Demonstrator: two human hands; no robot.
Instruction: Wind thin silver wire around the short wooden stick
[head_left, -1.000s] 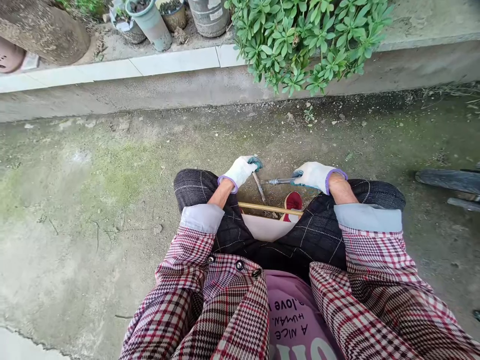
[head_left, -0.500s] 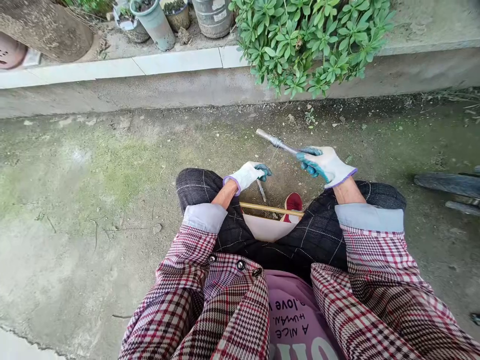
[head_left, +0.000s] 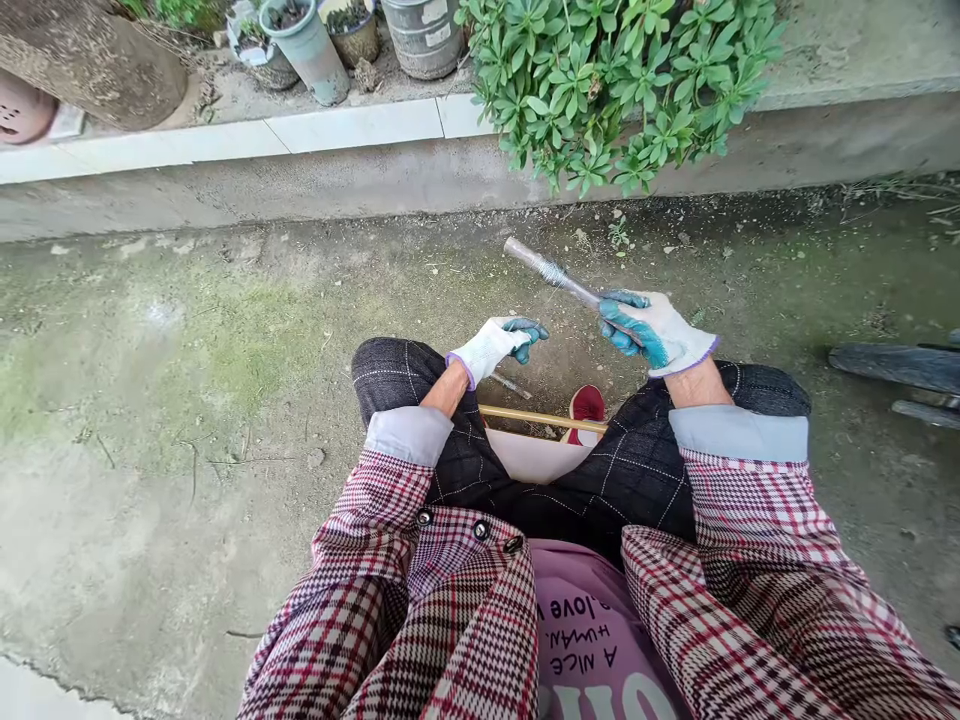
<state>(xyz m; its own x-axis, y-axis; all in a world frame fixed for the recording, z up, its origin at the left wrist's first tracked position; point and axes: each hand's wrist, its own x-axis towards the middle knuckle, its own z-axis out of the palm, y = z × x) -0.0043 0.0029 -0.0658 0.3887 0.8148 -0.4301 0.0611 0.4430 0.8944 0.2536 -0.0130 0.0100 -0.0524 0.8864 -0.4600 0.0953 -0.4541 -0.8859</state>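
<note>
- Eleven o'clock from the lap, on the raised ledge (head_left: 345,128): potted plants, among them a pale green pot (head_left: 309,60).
- Just short of twelve: the left hand (head_left: 501,345), gloved, fingers partly curled; whether it grips anything I cannot tell. A thin stick (head_left: 513,385) shows below it, pointing to four o'clock.
- Twelve, nearer the body: a yellowish bar (head_left: 544,417) crossing between the knees, a red shoe (head_left: 587,403) just beyond.
- One o'clock: the right hand (head_left: 651,330), gloved, fingers wrapped around one end of a grey rod (head_left: 523,254). The rod is raised, pointing to ten o'clock, its far end free.
- Progress, as I judge it: the wire-like wrapping (head_left: 553,273) is already around the rod; rod and stick are apart. Whether any wrapping remains undone cannot be told.
</note>
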